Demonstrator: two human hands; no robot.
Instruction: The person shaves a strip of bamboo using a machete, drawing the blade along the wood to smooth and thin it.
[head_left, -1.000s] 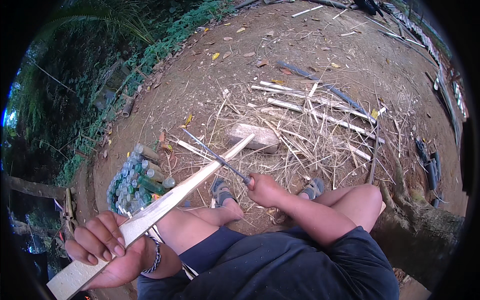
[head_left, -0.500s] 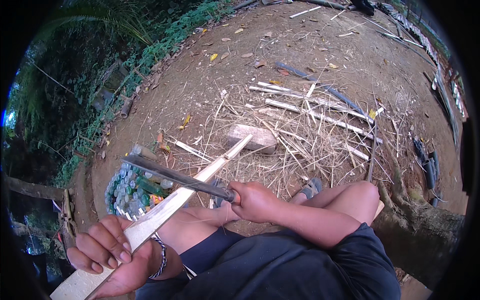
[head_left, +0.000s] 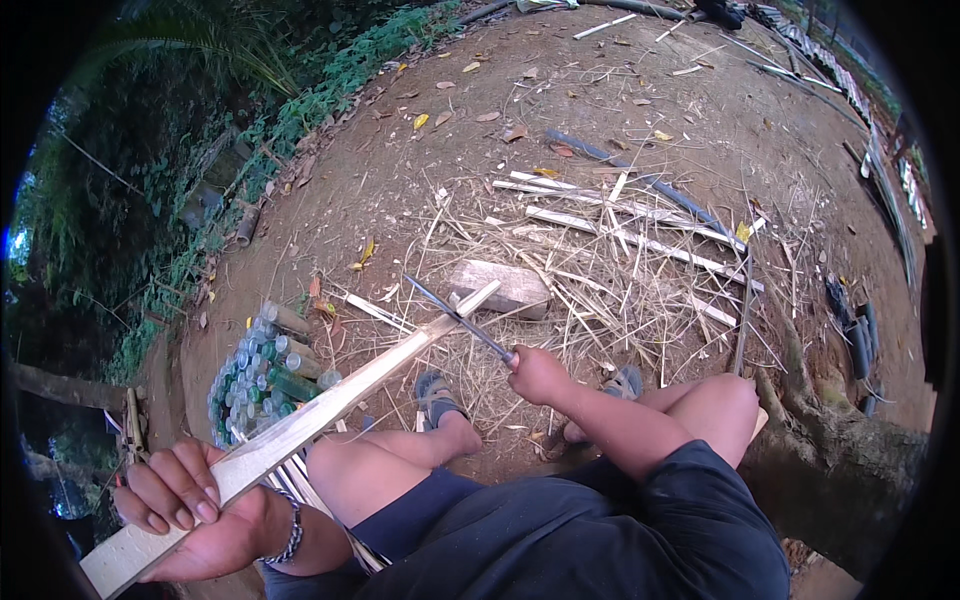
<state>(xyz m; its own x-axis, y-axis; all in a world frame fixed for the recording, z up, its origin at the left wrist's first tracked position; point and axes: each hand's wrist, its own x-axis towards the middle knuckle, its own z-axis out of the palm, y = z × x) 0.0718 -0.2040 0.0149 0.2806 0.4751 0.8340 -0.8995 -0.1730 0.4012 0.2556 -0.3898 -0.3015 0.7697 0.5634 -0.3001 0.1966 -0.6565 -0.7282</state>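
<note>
My left hand (head_left: 185, 505) is wrapped round the wide near end of a pale strip of split wood or bamboo (head_left: 330, 400). The strip slants away to the right, and its narrow far end lies at a short wooden block (head_left: 505, 290) on the ground. In my right hand (head_left: 540, 377) is the handle of a machete (head_left: 455, 315), gripped in a closed fist. The dark blade crosses the strip near its narrow end, where a small shaving or notch shows by the edge. Whether the blade has cut in there, I cannot tell.
Several pale strips (head_left: 640, 240) and a blue-grey pipe (head_left: 650, 180) lie beyond the block among thin shavings (head_left: 610, 325). Clear and green bottles (head_left: 265, 375) are heaped left of my knee. A tree root (head_left: 800, 400) rises at the right.
The machete has moved away from me along the strip, from its middle to near its narrow end. My right arm has stretched forward. My left hand has shifted slightly left and down, still gripping.
</note>
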